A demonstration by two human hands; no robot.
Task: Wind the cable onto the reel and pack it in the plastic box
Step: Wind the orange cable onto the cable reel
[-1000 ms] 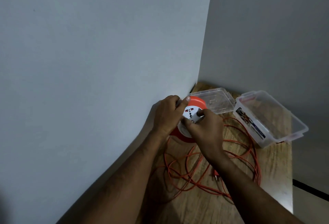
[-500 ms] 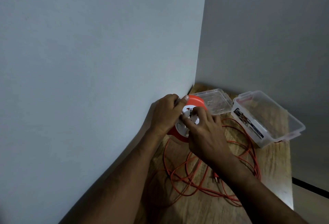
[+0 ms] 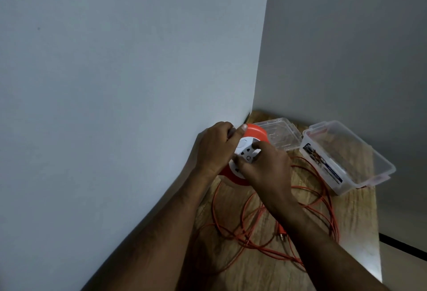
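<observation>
An orange reel (image 3: 255, 132) with a white socket face is held above the wooden table (image 3: 355, 216). My left hand (image 3: 215, 149) grips its left rim, thumb on the top edge. My right hand (image 3: 265, 166) pinches the white centre of the reel with thumb and fingers. Loose orange cable (image 3: 318, 200) lies in tangled loops on the table below both hands, with its plug (image 3: 283, 235) near my right forearm. The clear plastic box (image 3: 346, 161) stands open at the right, and its clear lid (image 3: 282, 133) lies behind the reel.
A grey wall (image 3: 115, 82) runs close along the left and another wall (image 3: 346, 48) closes the corner behind the table. The table's right edge (image 3: 375, 221) drops to the floor.
My right hand has turned on the reel's white centre, and different socket markings now face up. The left hand keeps the same grip on the rim. The view shifted slightly.
</observation>
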